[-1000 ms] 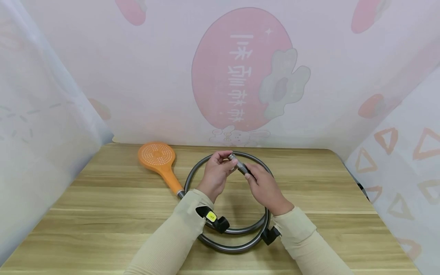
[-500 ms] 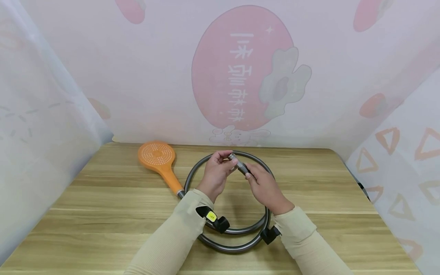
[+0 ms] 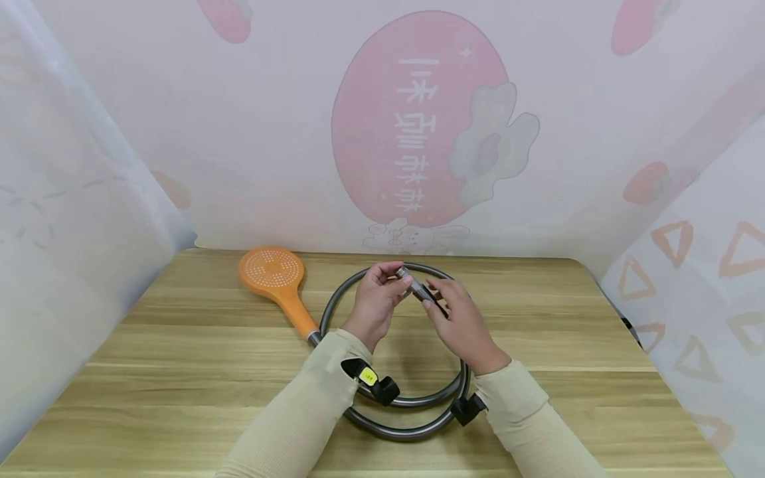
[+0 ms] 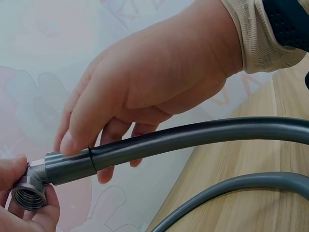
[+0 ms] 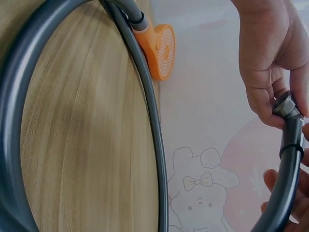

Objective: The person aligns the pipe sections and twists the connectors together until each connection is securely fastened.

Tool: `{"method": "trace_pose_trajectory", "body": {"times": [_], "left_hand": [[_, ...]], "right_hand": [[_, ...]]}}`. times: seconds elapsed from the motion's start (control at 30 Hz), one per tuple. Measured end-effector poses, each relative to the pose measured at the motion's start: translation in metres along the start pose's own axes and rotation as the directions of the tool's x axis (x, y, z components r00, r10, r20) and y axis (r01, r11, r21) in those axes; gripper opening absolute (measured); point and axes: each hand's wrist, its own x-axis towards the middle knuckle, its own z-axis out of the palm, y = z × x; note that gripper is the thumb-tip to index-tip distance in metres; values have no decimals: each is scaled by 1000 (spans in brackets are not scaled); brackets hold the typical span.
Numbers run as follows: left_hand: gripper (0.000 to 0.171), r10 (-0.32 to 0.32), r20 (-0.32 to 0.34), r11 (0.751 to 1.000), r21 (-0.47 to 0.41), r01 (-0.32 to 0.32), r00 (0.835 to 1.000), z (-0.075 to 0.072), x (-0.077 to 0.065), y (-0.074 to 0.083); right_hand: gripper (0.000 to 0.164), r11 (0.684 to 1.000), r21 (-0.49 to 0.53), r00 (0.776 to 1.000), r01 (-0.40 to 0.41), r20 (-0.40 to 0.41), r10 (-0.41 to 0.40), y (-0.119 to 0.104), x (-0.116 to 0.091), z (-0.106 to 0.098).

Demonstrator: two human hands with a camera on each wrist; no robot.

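Observation:
Above the table, my left hand (image 3: 373,302) pinches a metal elbow fitting (image 4: 37,175) between thumb and fingers. The fitting's threaded round opening faces the camera in the left wrist view. It joins the grey collar (image 4: 72,168) at the end of a dark grey shower hose (image 4: 164,137). My right hand (image 3: 463,325) has its thumb on that collar, with the other fingers behind the hose. An orange shower head (image 3: 271,269) lies at the hose's other end, left of both hands, its spray face up.
The hose lies in a large loop (image 3: 403,434) on the wooden table (image 3: 179,392), under and around both hands. Printed cloth (image 3: 239,153) walls in the table at the back and both sides.
My right hand's fingers have lifted and spread a little around the hose end, so more of the hose shows. My left hand and the shower head have stayed in place.

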Motion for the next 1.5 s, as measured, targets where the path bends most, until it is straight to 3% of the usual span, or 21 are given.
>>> {"method": "trace_pose_trajectory", "body": {"times": [0.23, 0.5, 0.83, 1.2, 1.5], "left_hand": [[30, 2, 2, 1000, -4, -2, 1000, 0, 1, 0], [28, -4, -2, 1000, 2, 4, 1000, 0, 2, 0], [29, -15, -16, 1000, -2, 15, 1000, 2, 3, -1], [36, -19, -23, 1000, 6, 19, 1000, 2, 3, 0], [37, -21, -18, 1000, 6, 21, 1000, 2, 3, 0]], "right_hand": [[48, 998, -45, 995, 45, -83, -49, -2, -1, 2], [36, 991, -110, 985, 79, -145, -94, -2, -2, 8], [30, 980, -174, 974, 101, -182, -133, -3, -2, 11], [29, 977, -170, 964, 127, -210, -162, -3, -2, 11], [30, 980, -159, 968, 121, -199, -152, -1, -1, 12]]}}
